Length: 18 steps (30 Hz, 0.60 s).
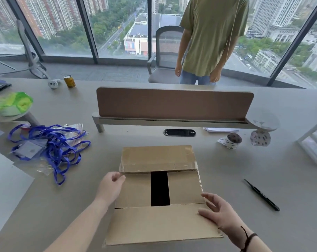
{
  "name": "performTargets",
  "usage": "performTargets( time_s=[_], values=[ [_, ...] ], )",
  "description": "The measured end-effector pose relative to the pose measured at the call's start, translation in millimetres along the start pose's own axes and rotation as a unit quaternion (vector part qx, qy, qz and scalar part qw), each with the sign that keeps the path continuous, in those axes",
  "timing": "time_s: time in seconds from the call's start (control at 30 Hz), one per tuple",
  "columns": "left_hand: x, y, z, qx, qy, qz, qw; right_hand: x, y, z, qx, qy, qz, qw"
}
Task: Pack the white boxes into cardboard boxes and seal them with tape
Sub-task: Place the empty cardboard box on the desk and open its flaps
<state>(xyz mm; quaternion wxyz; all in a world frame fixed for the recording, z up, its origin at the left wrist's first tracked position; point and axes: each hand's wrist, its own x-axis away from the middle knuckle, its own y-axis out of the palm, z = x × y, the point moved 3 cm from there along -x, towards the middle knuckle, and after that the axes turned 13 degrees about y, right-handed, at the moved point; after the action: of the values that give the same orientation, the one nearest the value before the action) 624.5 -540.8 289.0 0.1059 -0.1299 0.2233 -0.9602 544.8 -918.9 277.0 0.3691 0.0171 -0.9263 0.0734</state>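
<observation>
A brown cardboard box point(136, 190) sits on the grey table in front of me. Its two side flaps are folded in, with a dark gap between them; the far flap lies partly down and the near flap sticks out toward me. My left hand point(111, 186) rests at the box's left edge, fingertips under the far flap's corner. My right hand point(217, 211) lies with fingers spread on the near flap's right end. Two rolls of printed white tape point(231, 140) point(260, 140) stand at the back right. No white boxes are in sight.
A black pen-like tool point(262, 195) lies to the right. Blue lanyards and plastic bags point(50, 148) are heaped at left. A brown desk divider point(174, 104) stands behind the box. Beyond it a person in a green shirt point(212, 37) stands by a chair. A can point(69, 81) stands far left.
</observation>
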Motion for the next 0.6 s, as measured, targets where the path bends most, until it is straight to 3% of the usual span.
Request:
performTargets(
  time_s=[0.27,0.4,0.6],
  values=[
    [0.3,16.2,3.6,0.006,0.010,0.038,0.999,-8.8,0.9,13.1,0.017,-0.013,-0.013,1.000],
    [-7.9,14.4,17.1,0.053,0.033,0.079,0.995,-18.4,0.4,-17.1,0.041,-0.029,0.014,0.999],
    [-36.7,6.2,61.7,0.033,0.102,0.096,0.990,-49.3,8.7,-88.8,0.112,-0.067,0.064,0.989]
  ],
)
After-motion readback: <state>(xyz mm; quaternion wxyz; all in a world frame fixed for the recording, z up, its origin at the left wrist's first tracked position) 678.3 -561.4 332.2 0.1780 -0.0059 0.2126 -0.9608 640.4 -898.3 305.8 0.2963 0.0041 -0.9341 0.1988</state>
